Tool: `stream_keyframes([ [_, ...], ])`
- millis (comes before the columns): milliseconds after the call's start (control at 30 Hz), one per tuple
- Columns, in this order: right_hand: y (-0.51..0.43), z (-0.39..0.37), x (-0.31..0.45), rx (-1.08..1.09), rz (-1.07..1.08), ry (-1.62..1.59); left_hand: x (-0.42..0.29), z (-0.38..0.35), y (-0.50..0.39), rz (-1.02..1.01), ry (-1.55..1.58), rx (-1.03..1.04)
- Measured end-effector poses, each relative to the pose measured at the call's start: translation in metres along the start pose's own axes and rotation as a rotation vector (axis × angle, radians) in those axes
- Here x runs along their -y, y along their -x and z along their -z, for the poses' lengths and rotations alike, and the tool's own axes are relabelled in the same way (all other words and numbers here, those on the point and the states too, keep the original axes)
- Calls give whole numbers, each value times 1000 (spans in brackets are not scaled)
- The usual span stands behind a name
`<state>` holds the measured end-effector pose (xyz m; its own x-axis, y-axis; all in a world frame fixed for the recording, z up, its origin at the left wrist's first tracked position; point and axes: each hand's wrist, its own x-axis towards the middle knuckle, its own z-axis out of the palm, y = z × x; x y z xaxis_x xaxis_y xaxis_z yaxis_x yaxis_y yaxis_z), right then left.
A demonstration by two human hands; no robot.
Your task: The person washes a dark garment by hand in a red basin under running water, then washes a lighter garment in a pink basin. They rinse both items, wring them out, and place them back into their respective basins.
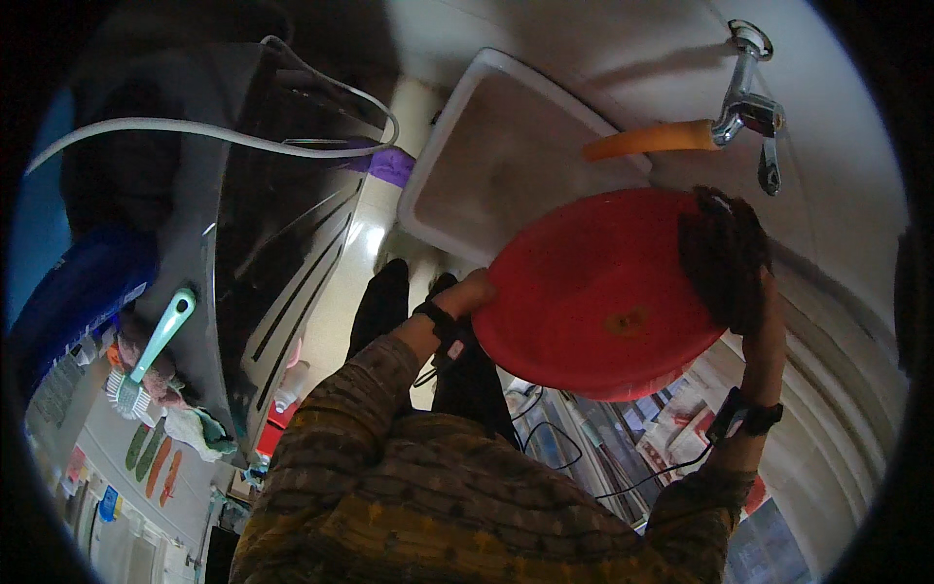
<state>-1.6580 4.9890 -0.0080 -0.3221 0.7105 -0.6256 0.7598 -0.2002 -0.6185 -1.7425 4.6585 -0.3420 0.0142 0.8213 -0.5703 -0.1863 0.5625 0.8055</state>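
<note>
My left hand (465,293) grips the left rim of a red plastic basin (584,277), which is tilted up in front of me. A brownish spot marks the basin's surface. At the right rim, my right hand (765,303) holds a dark, bunched cloth or scrubbing pad (724,255) against the basin; the cloth hides most of the fingers. Beyond the basin is a white rectangular sink (445,139), partly covered by it. Above its right side, a chrome wall tap (740,109) carries an orange hose (649,140). No flowing water is visible.
At left stands a dark glossy appliance or cabinet (292,190) with a white cable (182,128) across it. A mint-green brush (164,336), cloths (193,431) and a blue package (87,299) lie there. Black cords trail from my wrist straps. A ribbed pale surface (832,365) curves at right.
</note>
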Motion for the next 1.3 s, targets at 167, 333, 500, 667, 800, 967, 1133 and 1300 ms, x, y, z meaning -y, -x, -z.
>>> stream_keyframes([
  [167,-8,-24,23,83,129,-48,9,-8,-1,-78,31,6],
  [333,-9,-37,32,142,153,-96,-1,-10,2,203,295,36],
  [500,-5,-37,35,109,107,-113,0,-3,2,169,450,150],
  [667,26,-7,-2,46,171,-67,-14,30,14,1,115,-245],
  [800,38,3,-97,-133,117,139,-33,79,29,166,7,-603],
  [967,12,-65,-230,-135,64,-41,-60,125,20,124,-205,-829],
  [1133,-7,-113,-276,-45,-77,-249,-109,139,18,267,-458,-814],
  [1300,-19,-120,-290,-92,-168,-280,-217,102,49,-623,-455,-762],
])
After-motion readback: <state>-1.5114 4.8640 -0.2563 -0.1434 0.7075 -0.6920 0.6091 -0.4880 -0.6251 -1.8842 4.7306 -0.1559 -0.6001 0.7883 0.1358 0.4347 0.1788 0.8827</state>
